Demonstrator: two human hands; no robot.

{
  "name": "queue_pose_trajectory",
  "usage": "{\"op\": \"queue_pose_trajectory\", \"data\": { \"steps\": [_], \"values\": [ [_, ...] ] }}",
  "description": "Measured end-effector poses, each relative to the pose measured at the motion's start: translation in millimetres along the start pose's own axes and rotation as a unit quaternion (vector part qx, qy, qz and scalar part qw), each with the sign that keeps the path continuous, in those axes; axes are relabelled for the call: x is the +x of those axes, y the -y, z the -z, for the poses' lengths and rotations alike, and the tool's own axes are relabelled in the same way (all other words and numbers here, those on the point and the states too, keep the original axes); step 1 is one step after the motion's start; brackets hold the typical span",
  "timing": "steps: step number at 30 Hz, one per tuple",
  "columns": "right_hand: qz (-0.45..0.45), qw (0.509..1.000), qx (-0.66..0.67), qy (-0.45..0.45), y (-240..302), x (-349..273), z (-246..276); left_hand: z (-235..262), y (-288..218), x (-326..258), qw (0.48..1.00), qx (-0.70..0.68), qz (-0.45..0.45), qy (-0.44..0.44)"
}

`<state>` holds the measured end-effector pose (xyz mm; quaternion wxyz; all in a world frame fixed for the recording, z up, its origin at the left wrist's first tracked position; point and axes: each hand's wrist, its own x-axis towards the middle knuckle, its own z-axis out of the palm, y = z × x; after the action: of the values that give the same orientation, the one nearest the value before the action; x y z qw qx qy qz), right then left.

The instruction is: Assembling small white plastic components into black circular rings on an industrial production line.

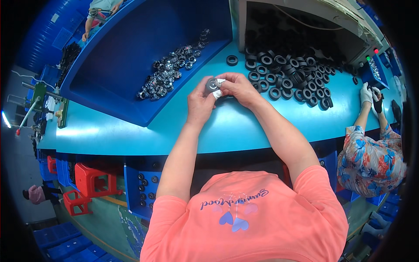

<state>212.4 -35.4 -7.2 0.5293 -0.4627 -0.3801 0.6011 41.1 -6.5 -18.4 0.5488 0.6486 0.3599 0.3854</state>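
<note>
A small toy wheel point(211, 85), with a dark round rim and a shiny grey centre, is held up over the blue-green table. My left hand point(200, 104) grips it from the left, fingers curled around its edge. From the right, my right hand point(239, 89) closes on the same wheel with thumb and fingers. White wraps cover the tips of some digits by the wheel. Beneath the hands a dark ring shape is partly hidden. Just to the right lies a heap of black rubber tyres point(288, 83), with a single tyre point(231, 60) set apart.
A big blue tray point(109, 105) at left holds shiny clear-and-silver wheel hubs point(166, 72). A grey-white box point(371, 32) stands behind the tyres. At right, a co-worker's gloved hands point(369, 94) are over the table. Red stools point(91, 179) and a blue crate point(131, 192) sit below.
</note>
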Motion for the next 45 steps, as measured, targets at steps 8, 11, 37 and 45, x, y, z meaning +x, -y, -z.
{"op": "queue_pose_trajectory", "data": {
  "steps": [8,11,37,45],
  "values": [
    [0.042,0.994,-0.097,-0.02,1,-2,-3,-3,10,0,0.996,0.058,-0.062,-0.017],
    [0.042,0.996,-0.072,-0.026,1,-3,-5,-4,7,0,0.999,0.024,-0.024,-0.015],
    [0.012,0.999,0.017,-0.031,-5,4,1,9,-5,5,0.987,-0.152,0.056,-0.009],
    [0.027,0.999,0.011,-0.035,-4,3,-1,10,-1,4,0.987,-0.155,0.03,0.014]
  ]
}}
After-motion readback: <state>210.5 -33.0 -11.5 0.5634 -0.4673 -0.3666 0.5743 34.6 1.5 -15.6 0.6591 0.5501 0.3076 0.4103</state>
